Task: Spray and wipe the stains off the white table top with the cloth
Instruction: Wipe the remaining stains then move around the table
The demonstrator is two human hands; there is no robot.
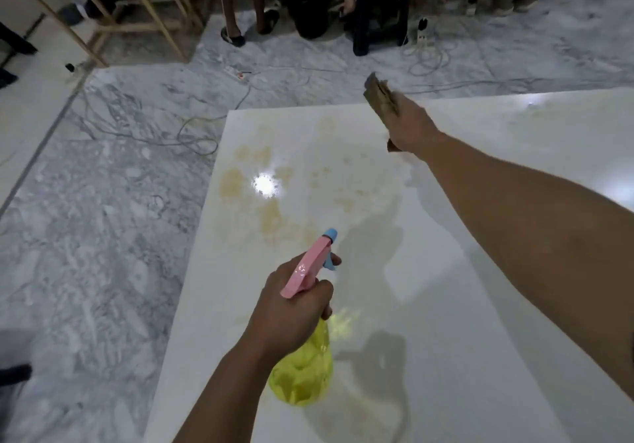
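My left hand (291, 309) grips a spray bottle (303, 370) with a yellow body and a pink and blue head, nozzle aimed at the far left part of the white table top (446, 305). One finger rests on the blue trigger. Yellowish-brown stains (271, 216) spread over the table's far left area, around a bright light reflection. My right hand (411, 127) is raised above the table's far edge and holds a folded brownish cloth (380, 94), which is off the surface. A wet sheen lies under that arm.
Grey marble floor (103, 219) lies left of and beyond the table, with cables and a power strip (236, 75) on it. Wooden frames (147, 7) and several people's legs (233, 13) stand at the back. Another white surface (31, 99) is at far left.
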